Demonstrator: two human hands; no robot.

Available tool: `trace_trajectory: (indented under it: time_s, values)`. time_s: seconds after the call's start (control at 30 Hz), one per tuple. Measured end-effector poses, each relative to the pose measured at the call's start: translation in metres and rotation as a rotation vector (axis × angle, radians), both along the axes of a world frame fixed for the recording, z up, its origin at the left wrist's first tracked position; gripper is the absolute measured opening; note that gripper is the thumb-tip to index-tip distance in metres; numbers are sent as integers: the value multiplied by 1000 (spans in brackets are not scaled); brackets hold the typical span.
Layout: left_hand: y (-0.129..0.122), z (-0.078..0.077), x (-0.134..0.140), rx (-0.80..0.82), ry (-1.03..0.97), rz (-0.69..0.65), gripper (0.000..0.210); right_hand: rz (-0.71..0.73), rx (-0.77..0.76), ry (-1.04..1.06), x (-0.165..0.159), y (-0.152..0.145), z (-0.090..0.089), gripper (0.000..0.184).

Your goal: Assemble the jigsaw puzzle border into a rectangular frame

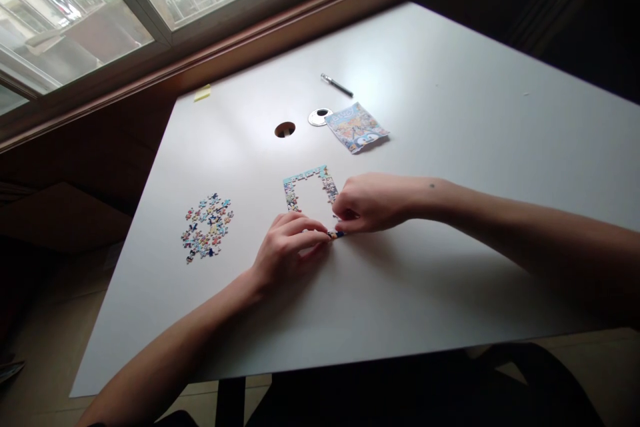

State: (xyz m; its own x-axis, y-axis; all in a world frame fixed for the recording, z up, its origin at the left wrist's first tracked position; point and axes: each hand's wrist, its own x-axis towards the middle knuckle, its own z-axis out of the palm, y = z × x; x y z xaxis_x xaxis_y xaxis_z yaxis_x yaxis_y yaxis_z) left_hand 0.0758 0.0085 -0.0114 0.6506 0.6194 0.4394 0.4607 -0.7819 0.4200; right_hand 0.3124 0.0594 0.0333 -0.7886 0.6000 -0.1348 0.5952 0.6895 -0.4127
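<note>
Jigsaw border [306, 175], a hollow rectangle of joined pieces, lies on the white counter [480, 147] in front of the person, its near side partly hidden by 2 bare hands. Nearest, the left hand [285, 240] comes in low from the left, its fingers [310, 225] loosely bent and reaching to the near edge of the border, the tips by a dark blue and orange piece [334, 235]. Whether they grip it or only steady it, I cannot tell. The right hand [367, 200] comes from the right and covers the near right corner, its fingers curled in tight with the thumb against them; I cannot tell whether a piece is pinched there. Off to the left, well apart from the border, loose pieces [211, 221] lie in a scattered heap. Farther back, the counter has 1 round hole [285, 129], and just right of it lies a silvery ring [316, 118], its edge beside a colourful printed packet [357, 127]. Beyond these lie 1 dark pen [337, 85] and, near the far left corner, a yellow slip [203, 93]. Farthest off stands a barred window [165, 33].
</note>
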Motion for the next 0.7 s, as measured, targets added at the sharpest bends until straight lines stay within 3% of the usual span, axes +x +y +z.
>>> trace_trajectory:
  time_s: [0.57,0.7]
  values:
    - [0,1,0,-14,48,9,13,-71,-72,-5,-2,-1,-5,29]
    - [1,2,2,-14,41,3,13,-65,-49,-90,-3,-2,-2,28]
